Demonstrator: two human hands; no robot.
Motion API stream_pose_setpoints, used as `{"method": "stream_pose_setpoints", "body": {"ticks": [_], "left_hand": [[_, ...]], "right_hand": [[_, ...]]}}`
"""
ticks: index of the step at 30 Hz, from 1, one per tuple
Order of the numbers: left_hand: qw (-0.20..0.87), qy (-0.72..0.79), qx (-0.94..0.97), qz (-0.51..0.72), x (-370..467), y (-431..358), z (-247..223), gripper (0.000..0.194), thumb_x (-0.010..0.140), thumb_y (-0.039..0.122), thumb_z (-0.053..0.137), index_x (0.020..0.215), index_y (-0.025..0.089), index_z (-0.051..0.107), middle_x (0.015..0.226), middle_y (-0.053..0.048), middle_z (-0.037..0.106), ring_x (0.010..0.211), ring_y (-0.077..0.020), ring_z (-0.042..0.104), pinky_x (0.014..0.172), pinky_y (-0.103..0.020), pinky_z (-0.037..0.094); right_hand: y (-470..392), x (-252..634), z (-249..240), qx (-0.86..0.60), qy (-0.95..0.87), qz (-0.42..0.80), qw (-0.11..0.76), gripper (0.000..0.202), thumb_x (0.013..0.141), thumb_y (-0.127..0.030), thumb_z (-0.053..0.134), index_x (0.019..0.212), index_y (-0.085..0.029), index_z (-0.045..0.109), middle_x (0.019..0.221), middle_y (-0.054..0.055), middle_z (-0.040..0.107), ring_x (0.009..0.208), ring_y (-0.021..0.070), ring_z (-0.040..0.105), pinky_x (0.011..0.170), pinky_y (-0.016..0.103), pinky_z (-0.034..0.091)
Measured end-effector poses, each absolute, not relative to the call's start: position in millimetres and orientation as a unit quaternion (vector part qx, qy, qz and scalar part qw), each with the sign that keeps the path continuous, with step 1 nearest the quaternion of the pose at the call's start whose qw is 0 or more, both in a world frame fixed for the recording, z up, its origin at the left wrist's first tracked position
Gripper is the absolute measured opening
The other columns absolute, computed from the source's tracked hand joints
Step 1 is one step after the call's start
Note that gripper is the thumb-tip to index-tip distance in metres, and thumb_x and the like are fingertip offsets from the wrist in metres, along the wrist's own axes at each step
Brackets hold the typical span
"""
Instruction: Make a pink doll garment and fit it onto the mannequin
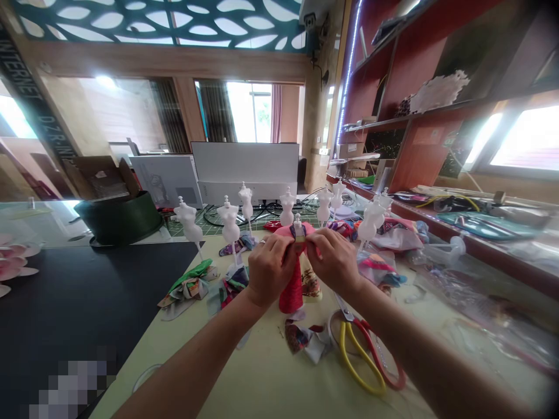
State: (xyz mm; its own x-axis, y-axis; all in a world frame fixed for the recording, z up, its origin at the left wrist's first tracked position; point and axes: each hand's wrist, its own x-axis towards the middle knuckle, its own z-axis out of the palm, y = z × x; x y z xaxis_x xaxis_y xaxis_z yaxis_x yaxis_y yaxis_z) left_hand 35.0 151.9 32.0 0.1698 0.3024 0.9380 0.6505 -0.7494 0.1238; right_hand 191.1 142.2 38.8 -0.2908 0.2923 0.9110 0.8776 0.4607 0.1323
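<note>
A small white dress form [298, 226] wearing a red and pink doll dress [291, 289] stands before me. My left hand [271, 265] pinches the dress at its upper left side, fingers closed. On the opposite side, my right hand [332, 259] pinches the cloth near the shoulder, also closed. Both hands hide much of the bodice. A patterned tan piece of cloth [311, 285] shows just behind the skirt. Below the hands lie crumpled fabric scraps [305, 337] and a pair of scissors [362, 355] with one yellow and one red handle, partly under my right forearm.
Several bare white dress forms [230, 221] on thin stands form an arc behind my hands. Cloth scraps [187, 285] lie among them. Clear plastic bags [471, 297] cover the right side. Beyond are a white monitor [244, 169], a green tub [117, 218] and shelves [406, 122].
</note>
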Motion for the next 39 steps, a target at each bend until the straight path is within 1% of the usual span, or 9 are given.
{"method": "stream_pose_setpoints", "body": {"ticks": [10,14,18,24,26,32,35,39], "left_hand": [[0.151,-0.328,-0.743,-0.563,36,149,30,0.008,0.085,0.025,0.057,0.084,0.018,0.060,0.076,-0.004,0.065,0.069,-0.0163,0.059,0.068,-0.027,0.046],[0.138,-0.333,-0.740,-0.568,35,151,28,0.009,0.085,0.026,0.056,0.087,0.018,0.060,0.079,-0.005,0.066,0.070,-0.0163,0.060,0.070,-0.027,0.047],[0.119,-0.341,-0.733,-0.576,36,151,27,0.009,0.085,0.027,0.056,0.086,0.018,0.058,0.078,-0.004,0.065,0.071,-0.0164,0.061,0.070,-0.027,0.047],[0.084,-0.368,-0.732,-0.567,36,146,27,0.009,0.083,0.028,0.057,0.084,0.019,0.058,0.073,-0.002,0.064,0.063,-0.0145,0.059,0.061,-0.025,0.045],[0.080,-0.364,-0.740,-0.560,36,144,27,0.010,0.084,0.028,0.057,0.083,0.018,0.058,0.072,-0.002,0.064,0.062,-0.0143,0.058,0.060,-0.025,0.044],[0.049,-0.363,-0.756,-0.543,35,138,27,0.008,0.084,0.024,0.055,0.089,0.019,0.059,0.079,-0.004,0.067,0.068,-0.0158,0.061,0.062,-0.026,0.047],[0.018,-0.363,-0.750,-0.553,36,136,29,0.006,0.083,0.021,0.056,0.088,0.020,0.059,0.082,-0.003,0.068,0.070,-0.0162,0.062,0.064,-0.027,0.049],[-0.005,-0.366,-0.735,-0.571,40,133,34,0.005,0.082,0.020,0.056,0.086,0.020,0.060,0.080,-0.003,0.068,0.070,-0.0167,0.063,0.067,-0.029,0.050]], "right_hand": [[137,187,39,-0.408,-0.730,-0.317,0.447,0.009,0.087,-0.017,0.048,0.085,-0.019,0.057,0.077,0.004,0.061,0.072,0.0158,0.055,0.066,0.027,0.042],[138,187,37,-0.415,-0.730,-0.308,0.447,0.009,0.085,-0.015,0.048,0.087,-0.019,0.056,0.078,0.004,0.062,0.073,0.0163,0.057,0.065,0.027,0.042],[138,188,36,-0.419,-0.729,-0.305,0.447,0.009,0.084,-0.014,0.048,0.086,-0.018,0.055,0.076,0.004,0.061,0.072,0.0167,0.057,0.064,0.027,0.042],[136,190,35,-0.420,-0.730,-0.308,0.443,0.008,0.084,-0.014,0.048,0.084,-0.018,0.055,0.075,0.004,0.061,0.070,0.0170,0.055,0.062,0.027,0.041],[134,191,35,-0.418,-0.732,-0.307,0.441,0.008,0.085,-0.015,0.047,0.084,-0.018,0.055,0.075,0.005,0.060,0.069,0.0168,0.055,0.062,0.027,0.041],[129,195,32,-0.400,-0.757,-0.287,0.428,0.008,0.086,-0.023,0.050,0.088,-0.018,0.055,0.080,0.006,0.061,0.071,0.0172,0.056,0.064,0.029,0.042],[128,195,31,-0.395,-0.766,-0.277,0.425,0.007,0.086,-0.023,0.050,0.087,-0.018,0.056,0.081,0.007,0.062,0.071,0.0173,0.057,0.064,0.028,0.043],[130,193,31,-0.394,-0.764,-0.278,0.429,0.006,0.086,-0.020,0.050,0.085,-0.017,0.056,0.079,0.007,0.063,0.072,0.0173,0.058,0.065,0.028,0.043]]}}
